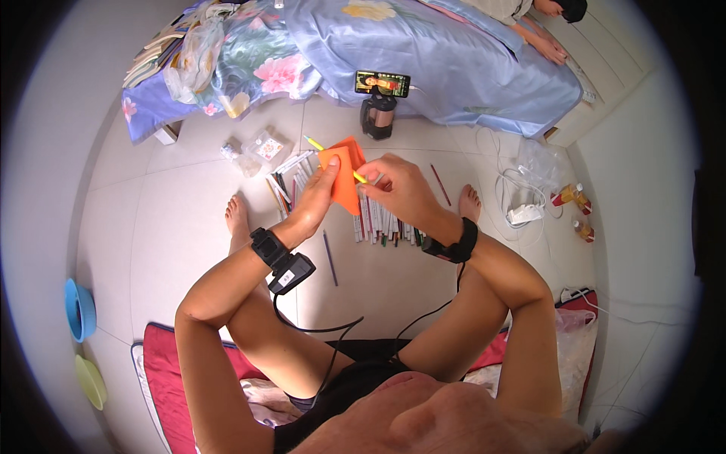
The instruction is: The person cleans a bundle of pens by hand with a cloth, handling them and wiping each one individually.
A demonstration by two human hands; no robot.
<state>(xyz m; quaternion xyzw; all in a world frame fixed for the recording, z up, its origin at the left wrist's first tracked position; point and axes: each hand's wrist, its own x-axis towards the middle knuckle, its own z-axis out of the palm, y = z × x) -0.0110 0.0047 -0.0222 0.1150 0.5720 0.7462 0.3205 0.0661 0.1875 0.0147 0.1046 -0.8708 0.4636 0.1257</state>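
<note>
My left hand (319, 190) grips a folded orange sheet (342, 173), paper or thin cloth, with the thumb on its front. A yellow pen or pencil (360, 177) runs slantwise behind the front layer. Its far end, tipped pale blue, sticks out at the upper left. The fingers of my right hand (397, 184) pinch its lower right end. Below both hands, many pencils or markers with white barrels (377, 224) lie in a row on the tiled floor. Another group of white-barrelled pens (295, 164) is partly hidden behind my left hand.
One dark red pencil (440, 184) and one blue-violet pencil (330, 258) lie apart. Ahead, a phone (383, 84) rests against a dark jug (378, 118) by the bed (454, 74). A power strip (524, 214) with cables, and bottles (572, 196), are at right. Another person's hands (547, 48) rest on the bed.
</note>
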